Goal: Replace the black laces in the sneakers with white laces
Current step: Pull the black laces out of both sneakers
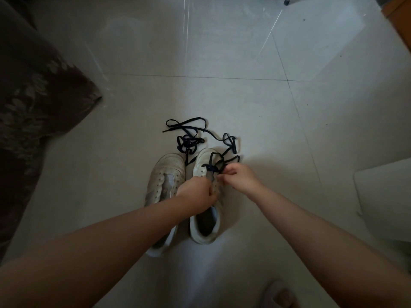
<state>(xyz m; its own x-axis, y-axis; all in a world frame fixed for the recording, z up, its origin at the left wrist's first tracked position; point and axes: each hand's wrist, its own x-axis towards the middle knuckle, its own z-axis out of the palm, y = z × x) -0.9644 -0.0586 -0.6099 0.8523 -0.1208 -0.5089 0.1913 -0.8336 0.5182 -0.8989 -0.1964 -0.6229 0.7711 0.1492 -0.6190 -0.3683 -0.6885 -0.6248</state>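
Two white sneakers stand side by side on the tiled floor, toes pointing away from me. The left sneaker point(165, 174) shows bare eyelets with no lace. The right sneaker point(203, 161) still has a black lace point(231, 147) through its front eyelets, the rest trailing onto the floor beyond the toe. Another loose black lace point(189, 130) lies tangled in front of the shoes. My left hand point(195, 196) grips the right sneaker at its eyelet area. My right hand point(240, 176) pinches the black lace near the front eyelets. No white laces are in view.
A dark patterned cloth-covered piece of furniture point(33, 103) fills the left side. A pale flat object point(384, 201) lies on the floor at the right. A foot in a slipper point(280, 294) shows at the bottom edge. Wooden furniture point(398, 10) sits at the top right.
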